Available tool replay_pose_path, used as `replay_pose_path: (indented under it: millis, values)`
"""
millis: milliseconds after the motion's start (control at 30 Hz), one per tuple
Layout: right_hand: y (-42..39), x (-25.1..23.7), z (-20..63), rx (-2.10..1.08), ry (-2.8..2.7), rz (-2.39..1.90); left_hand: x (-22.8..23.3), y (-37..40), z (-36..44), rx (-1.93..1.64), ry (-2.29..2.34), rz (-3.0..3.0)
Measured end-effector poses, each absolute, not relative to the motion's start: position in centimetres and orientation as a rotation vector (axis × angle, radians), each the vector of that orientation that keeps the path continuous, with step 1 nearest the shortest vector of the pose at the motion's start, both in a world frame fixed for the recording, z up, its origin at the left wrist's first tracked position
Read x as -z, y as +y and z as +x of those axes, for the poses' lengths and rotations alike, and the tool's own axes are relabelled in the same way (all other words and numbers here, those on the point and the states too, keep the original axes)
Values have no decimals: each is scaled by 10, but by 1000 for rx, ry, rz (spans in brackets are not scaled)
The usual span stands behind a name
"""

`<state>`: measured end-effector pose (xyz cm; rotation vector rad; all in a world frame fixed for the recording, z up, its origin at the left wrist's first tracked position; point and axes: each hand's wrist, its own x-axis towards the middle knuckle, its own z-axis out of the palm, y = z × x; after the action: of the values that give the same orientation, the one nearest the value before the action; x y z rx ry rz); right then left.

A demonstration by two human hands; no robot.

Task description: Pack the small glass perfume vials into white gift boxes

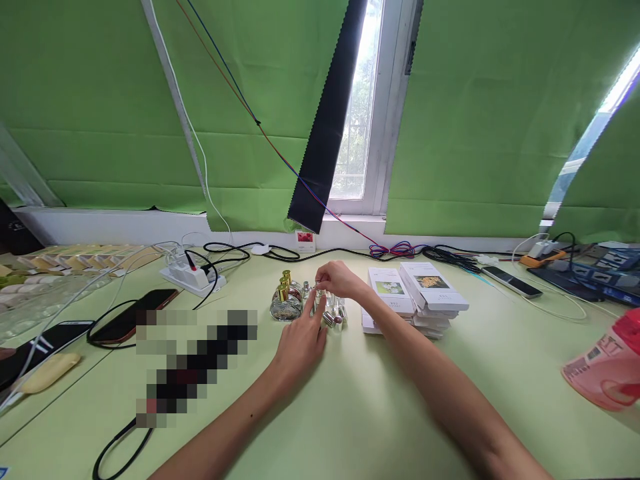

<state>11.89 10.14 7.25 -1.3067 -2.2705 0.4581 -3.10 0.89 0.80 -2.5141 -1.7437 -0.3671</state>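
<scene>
I see tiny clear vials (334, 313) with silver caps, clustered upright mid-table, right beside gold-capped bottles (286, 301).

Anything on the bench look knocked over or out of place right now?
Yes: the pink bottle at the right edge lies on its side. Among the small glass bottles under both hands, a few silvery pieces also lie flat. Nothing looks spilled.

Gold-capped bottles (285, 293) on a pale green table (350, 400).
</scene>
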Motion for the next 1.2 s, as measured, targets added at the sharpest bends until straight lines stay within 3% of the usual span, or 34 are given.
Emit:
replay_pose_path:
  millis: [733, 1200]
  values:
    - [73, -92, 108, -335, -2421, -1293, -10, 7, -30, 316, -1782, -2529]
    - [63, -109, 112, -150, -2418, -1349, -14, 4, -27, 523, -1672, -2477]
